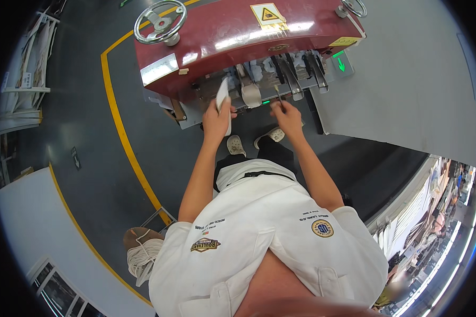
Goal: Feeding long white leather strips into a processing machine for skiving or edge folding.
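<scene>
A red machine [222, 31] with metal guide channels [291, 81] along its front edge stands before me. My left hand [217, 119] grips a flat white strip [223, 95], held upright near the machine's left front. My right hand [287, 117] pinches a thin, dark, slender tool [278, 94] with a pale yellowish tip; its exact kind is unclear. Between my hands, a pale, curved, strap-like piece [251, 95] hangs over the machine's front edge. Bluish-white wads, perhaps cloth or paper, are tucked among the channels.
Chrome handwheels [160, 23] top the machine. A large grey table [396, 79] adjoins it on the right. Behind me at lower left lies a bundle of white cord [142, 253]. Yellow floor lines [123, 130] run at left, beside a white-topped table [43, 222]. A blurred person is at far lower right.
</scene>
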Demonstrator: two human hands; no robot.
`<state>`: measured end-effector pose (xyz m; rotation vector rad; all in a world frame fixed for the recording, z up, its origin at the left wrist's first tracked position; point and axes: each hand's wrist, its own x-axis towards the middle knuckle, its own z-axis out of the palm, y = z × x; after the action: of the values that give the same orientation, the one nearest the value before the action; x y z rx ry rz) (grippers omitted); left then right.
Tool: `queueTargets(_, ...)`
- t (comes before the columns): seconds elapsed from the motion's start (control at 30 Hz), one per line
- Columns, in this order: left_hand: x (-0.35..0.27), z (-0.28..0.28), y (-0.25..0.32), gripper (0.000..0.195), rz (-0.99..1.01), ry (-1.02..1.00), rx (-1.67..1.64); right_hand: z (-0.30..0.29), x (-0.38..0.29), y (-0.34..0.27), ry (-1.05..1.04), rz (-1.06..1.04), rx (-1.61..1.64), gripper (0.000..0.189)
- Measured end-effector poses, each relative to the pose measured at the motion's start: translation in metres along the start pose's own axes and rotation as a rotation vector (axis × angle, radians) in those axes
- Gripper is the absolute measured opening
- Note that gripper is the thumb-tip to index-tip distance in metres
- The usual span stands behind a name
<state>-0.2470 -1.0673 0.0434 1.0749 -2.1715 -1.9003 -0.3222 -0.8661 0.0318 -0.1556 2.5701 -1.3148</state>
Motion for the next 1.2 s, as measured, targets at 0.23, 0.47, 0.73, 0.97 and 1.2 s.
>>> queueTargets(0.23,-0.031,0.014,-0.037,0.043,-0.201,-0.387,-0.348,0.017,-0.043,-0.021,-0.347,-0.036,0.274,0.02)
queueTargets(0.47,-0.015,0.027,-0.032,0.037,-0.256,-0.435,-0.445,0.018,-0.033,-0.004,-0.459,0.175,0.169,0.029)
queueTargets(0.73,-0.011,0.025,-0.022,0.028,-0.253,-0.568,-0.416,-0.017,-0.034,-0.022,-0.462,0.348,0.347,0.026)
queueTargets(0.97,0.001,0.033,-0.01,0.03,-0.239,-0.552,-0.361,-0.031,-0.026,-0.043,-0.403,0.512,0.484,0.02)
queueTargets(1.2,0.007,0.033,-0.008,0.029,-0.238,-0.571,-0.399,-0.027,-0.022,-0.046,-0.363,0.48,0.525,0.02)
